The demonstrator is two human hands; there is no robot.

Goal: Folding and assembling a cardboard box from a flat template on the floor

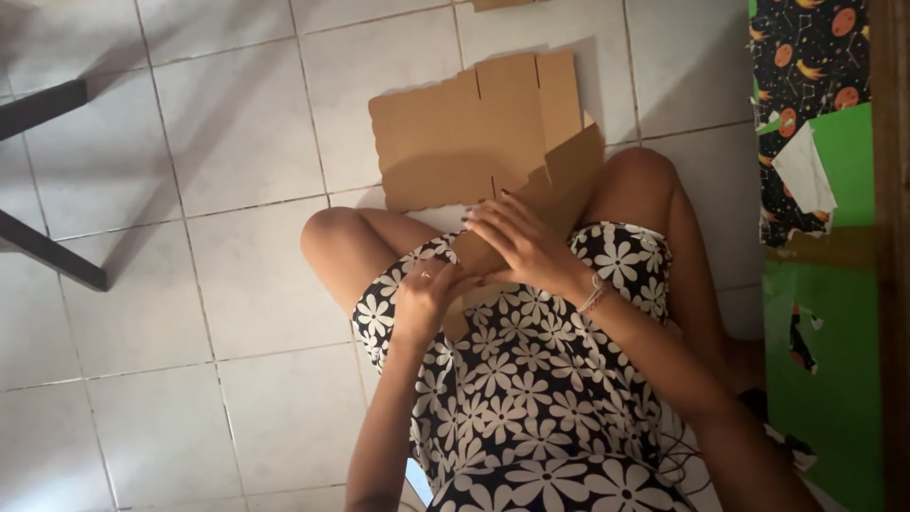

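Note:
A flat brown cardboard sheet (474, 128) with cut flaps lies partly on the tiled floor and partly over my lap. My right hand (521, 242) rests on top of its near folded part, fingers spread and pressing the cardboard down. My left hand (427, 294) grips the near lower edge of the same cardboard, fingers curled around it, just above my black-and-white flowered dress (531, 379). My bent knees flank the sheet on either side.
White floor tiles (237, 284) surround me. Dark furniture legs (47, 251) stand at the far left. At the right lie a green sheet (834, 360), dark patterned paper with orange shapes (806, 57) and a white paper scrap (804, 171).

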